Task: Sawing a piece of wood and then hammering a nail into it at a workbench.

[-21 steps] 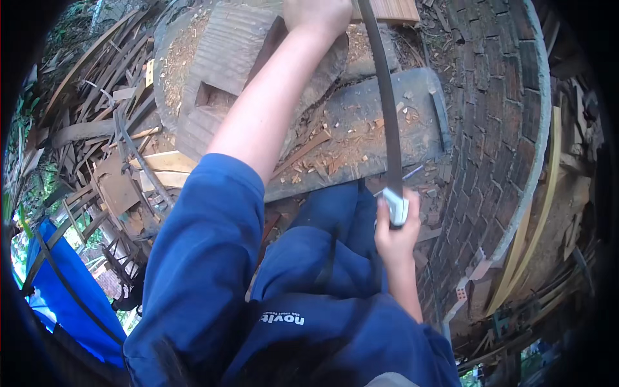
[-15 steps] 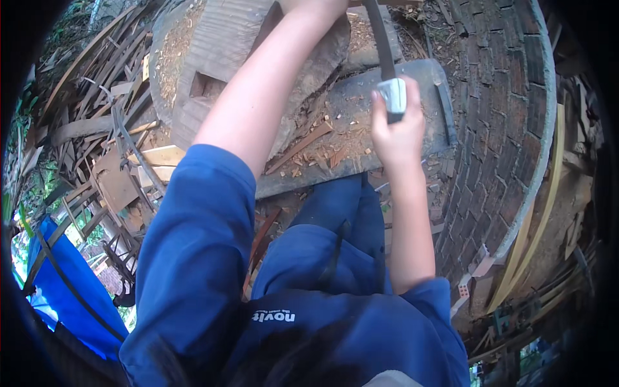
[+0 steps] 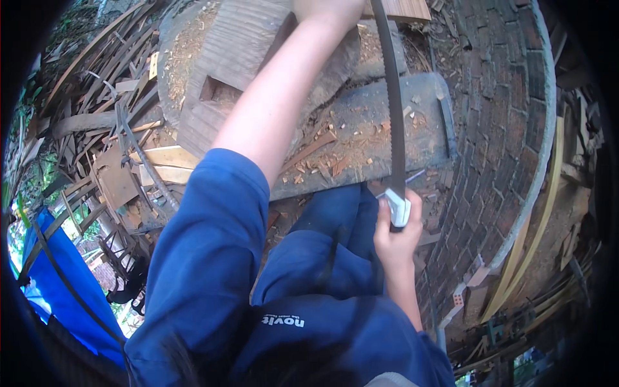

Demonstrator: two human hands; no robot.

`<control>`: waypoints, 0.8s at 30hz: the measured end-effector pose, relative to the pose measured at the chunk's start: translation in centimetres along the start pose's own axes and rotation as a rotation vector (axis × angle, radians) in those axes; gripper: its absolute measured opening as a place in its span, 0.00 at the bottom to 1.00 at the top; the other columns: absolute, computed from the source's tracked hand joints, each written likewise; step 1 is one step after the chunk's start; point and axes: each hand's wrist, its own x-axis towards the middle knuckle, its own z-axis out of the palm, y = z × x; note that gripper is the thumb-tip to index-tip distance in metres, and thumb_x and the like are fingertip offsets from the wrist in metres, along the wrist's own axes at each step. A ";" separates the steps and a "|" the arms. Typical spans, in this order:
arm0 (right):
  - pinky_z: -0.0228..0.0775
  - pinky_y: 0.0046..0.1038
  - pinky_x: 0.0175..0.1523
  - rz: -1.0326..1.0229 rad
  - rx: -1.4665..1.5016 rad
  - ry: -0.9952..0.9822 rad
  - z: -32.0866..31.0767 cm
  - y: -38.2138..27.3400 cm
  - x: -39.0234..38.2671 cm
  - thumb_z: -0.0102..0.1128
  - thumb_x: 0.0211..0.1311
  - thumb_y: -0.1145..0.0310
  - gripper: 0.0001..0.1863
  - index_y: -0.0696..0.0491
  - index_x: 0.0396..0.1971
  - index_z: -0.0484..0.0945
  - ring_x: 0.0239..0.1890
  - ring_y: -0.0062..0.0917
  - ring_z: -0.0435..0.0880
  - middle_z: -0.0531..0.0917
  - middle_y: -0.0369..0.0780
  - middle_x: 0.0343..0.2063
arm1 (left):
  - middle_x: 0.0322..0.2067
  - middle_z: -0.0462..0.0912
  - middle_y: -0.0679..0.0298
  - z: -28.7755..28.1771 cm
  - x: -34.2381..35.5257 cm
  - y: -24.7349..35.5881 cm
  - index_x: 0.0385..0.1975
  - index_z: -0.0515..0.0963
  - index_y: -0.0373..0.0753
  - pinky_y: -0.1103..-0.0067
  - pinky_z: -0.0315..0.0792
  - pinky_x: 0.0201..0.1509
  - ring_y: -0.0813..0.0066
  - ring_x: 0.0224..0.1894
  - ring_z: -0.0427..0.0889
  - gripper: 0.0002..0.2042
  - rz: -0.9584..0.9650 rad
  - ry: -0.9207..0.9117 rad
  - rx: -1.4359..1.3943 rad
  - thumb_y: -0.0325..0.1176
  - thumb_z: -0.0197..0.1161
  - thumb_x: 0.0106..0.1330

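Observation:
A handsaw with a long dark toothed blade (image 3: 394,103) and a pale handle is gripped in my right hand (image 3: 401,233), close to my right thigh. The blade runs away from me to the upper edge, beside a reddish-brown wooden board (image 3: 406,8). My left arm reaches across to the far side, where my left hand (image 3: 329,11) is at or on the board. Its fingers are cut off by the picture's top edge. Beneath that arm lies a thick weathered timber block (image 3: 235,61) with a square notch.
A worn slab (image 3: 361,103) strewn with sawdust and wood chips lies before my legs. Brick paving (image 3: 490,129) curves along the right. Scrap wood (image 3: 109,84) is heaped at the left, near a blue sheet (image 3: 61,290). Long yellowish strips (image 3: 548,213) lie at far right.
My right hand has drawn the saw back toward me, so more of its blade shows. My left hand stays at the far side; the whole view has shifted slightly.

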 end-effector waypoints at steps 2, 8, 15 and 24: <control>0.79 0.32 0.45 0.155 0.012 0.012 0.8 -1.2 2.7 0.62 0.60 0.74 0.18 0.57 0.50 0.72 0.38 0.35 0.88 0.85 0.48 0.33 | 0.34 0.83 0.45 0.0 0.2 -0.1 0.29 0.81 0.36 0.57 0.75 0.48 0.46 0.41 0.82 0.14 -0.017 -0.017 -0.040 0.38 0.52 0.63; 0.78 0.38 0.38 -0.079 -0.067 0.012 2.0 0.6 7.8 0.59 0.63 0.72 0.17 0.52 0.51 0.71 0.36 0.48 0.86 0.84 0.51 0.31 | 0.33 0.83 0.46 0.8 -0.5 0.3 0.28 0.81 0.35 0.58 0.75 0.47 0.45 0.39 0.82 0.13 -0.023 -0.064 -0.059 0.37 0.53 0.62; 0.75 0.30 0.32 -0.161 -0.004 0.030 2.0 1.8 5.8 0.59 0.64 0.75 0.17 0.53 0.52 0.69 0.28 0.30 0.85 0.83 0.43 0.29 | 0.32 0.83 0.57 0.6 -1.3 -0.1 0.28 0.81 0.38 0.66 0.73 0.47 0.58 0.41 0.81 0.10 0.152 0.021 0.060 0.36 0.57 0.60; 0.68 0.19 0.25 0.172 0.728 -0.019 -2.8 -1.9 6.5 0.55 0.70 0.74 0.14 0.56 0.51 0.64 0.21 0.16 0.74 0.77 0.37 0.25 | 0.31 0.76 0.60 -0.4 -3.4 0.2 0.30 0.74 0.39 0.66 0.68 0.43 0.59 0.38 0.75 0.08 0.275 0.150 0.099 0.37 0.55 0.66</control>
